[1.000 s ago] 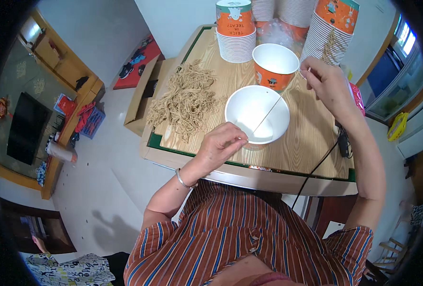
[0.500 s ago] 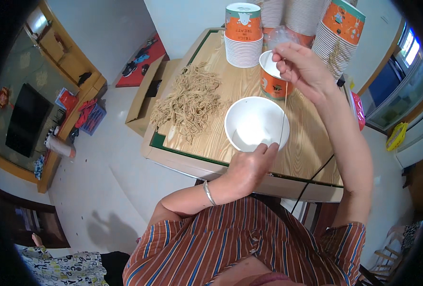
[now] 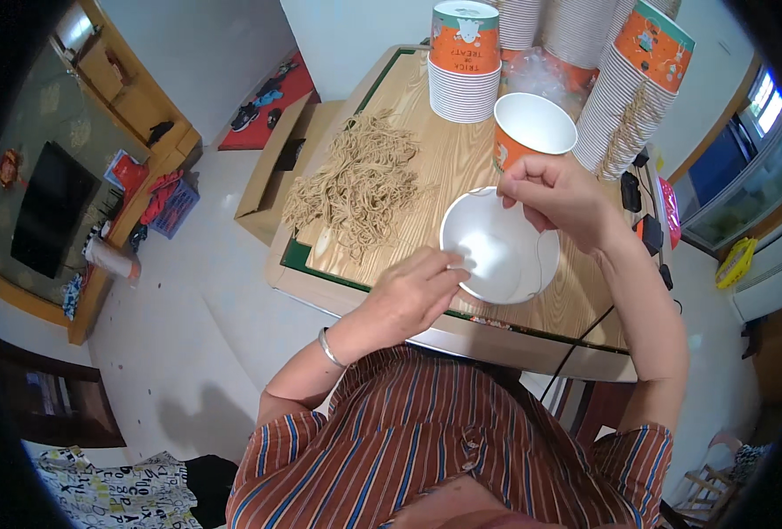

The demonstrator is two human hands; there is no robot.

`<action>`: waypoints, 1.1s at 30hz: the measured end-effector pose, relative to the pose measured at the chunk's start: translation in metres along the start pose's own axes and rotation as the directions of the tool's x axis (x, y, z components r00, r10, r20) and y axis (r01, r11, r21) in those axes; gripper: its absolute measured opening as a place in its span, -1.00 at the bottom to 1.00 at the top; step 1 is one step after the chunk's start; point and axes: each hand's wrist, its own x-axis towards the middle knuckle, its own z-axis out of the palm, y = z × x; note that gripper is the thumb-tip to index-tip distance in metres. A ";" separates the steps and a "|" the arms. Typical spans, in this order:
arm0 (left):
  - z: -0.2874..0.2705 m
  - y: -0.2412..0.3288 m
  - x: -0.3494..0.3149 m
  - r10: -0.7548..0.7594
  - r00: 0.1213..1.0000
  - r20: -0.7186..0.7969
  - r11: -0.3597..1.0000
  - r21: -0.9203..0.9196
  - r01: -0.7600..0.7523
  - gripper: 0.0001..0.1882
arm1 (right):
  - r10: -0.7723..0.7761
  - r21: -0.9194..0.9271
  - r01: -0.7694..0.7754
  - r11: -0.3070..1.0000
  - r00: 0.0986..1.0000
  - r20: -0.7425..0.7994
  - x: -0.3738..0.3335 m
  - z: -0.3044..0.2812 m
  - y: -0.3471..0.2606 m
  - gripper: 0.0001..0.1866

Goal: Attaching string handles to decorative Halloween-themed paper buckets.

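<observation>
View: head
String: slack over the bowl's right side, straight earlier
Left hand: now at the bowl's left rim, fingers narrow, cannot tell on what
Right hand: nearer the bowl, fingers pinching the string

Home living room indicated: television seen at left, wooden shelving at upper left, shoes noted on red mat, left of top centre.
</observation>
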 end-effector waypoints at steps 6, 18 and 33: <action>0.018 0.030 0.003 -0.038 0.998 0.043 0.977 -0.206 0.046 -0.72 | -0.021 -0.031 0.021 0.999 1.000 0.014 -0.012 -0.001 0.001 -0.86; 0.009 -0.048 0.068 -0.151 0.988 0.012 0.928 -0.344 0.146 -0.84 | -0.126 0.033 0.125 0.992 0.992 0.023 -0.027 -0.012 -0.001 -0.85; -0.020 -0.057 0.056 -0.234 0.971 0.049 0.945 -0.224 0.239 -0.84 | -0.170 -0.490 0.193 0.850 0.981 0.091 -0.042 -0.001 0.028 -0.85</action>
